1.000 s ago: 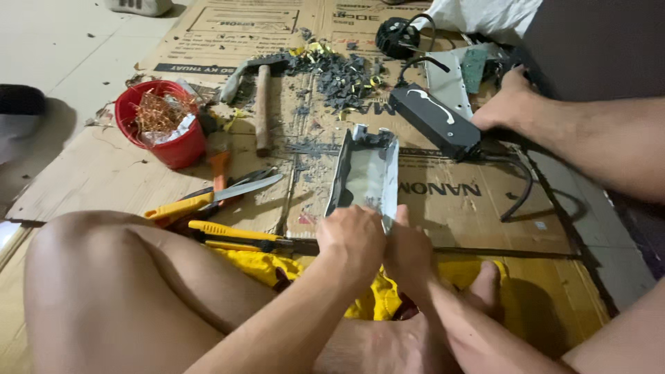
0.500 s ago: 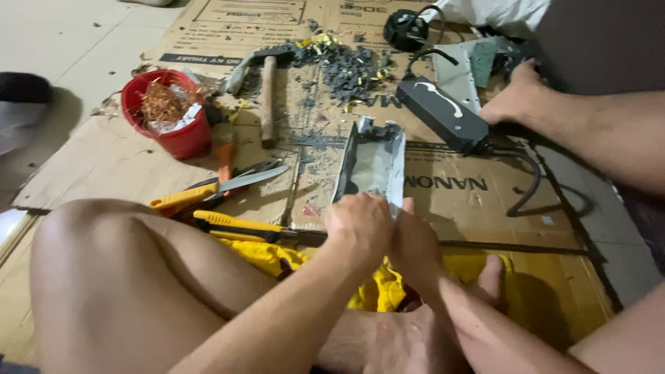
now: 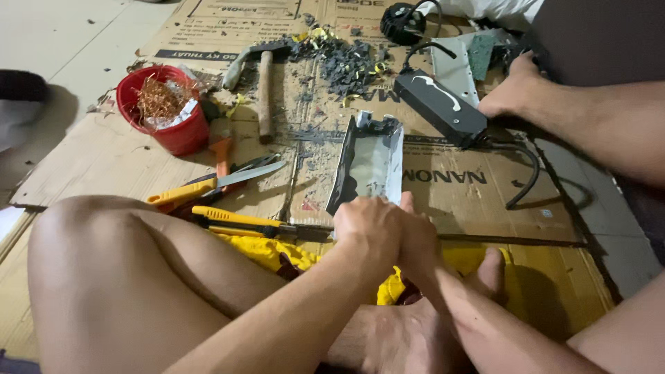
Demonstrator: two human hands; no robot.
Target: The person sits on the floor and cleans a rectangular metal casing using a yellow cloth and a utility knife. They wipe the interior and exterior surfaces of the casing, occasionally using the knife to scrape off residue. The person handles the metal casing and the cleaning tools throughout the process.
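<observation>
Where the two hands meet at the near end of the grey metal casing (image 3: 369,163), the left hand (image 3: 367,225) is curled shut over that end and the right hand (image 3: 419,239) is pressed against it, fingers folded; what exactly the right fingers pinch cannot be told.

Item, casing: open trough, tilted up from the flattened cardboard (image 3: 104,159), emptied of its innards as far as shows; only a dark end cap remains at its far end. Judged part-stripped.

Item, yellow cloth (image 3: 277,251): under the wrists, over the person's crossed legs.

Item, yellow-handled knife (image 3: 239,220) and yellow-handled shears (image 3: 215,183): lying left of the casing.

Item, hammer (image 3: 264,90): beyond them, head in a heap of grey and yellow scraps (image 3: 346,59).

Item, red tub (image 3: 170,128): far left, holding copper wire, so some stripping looks done.

Item, black power brick (image 3: 440,107): intact, cable attached, under another person's hand (image 3: 512,93).

Markings: dark block lettering printed on the cardboard, one band right of the casing, upside down, another near the far edge.
</observation>
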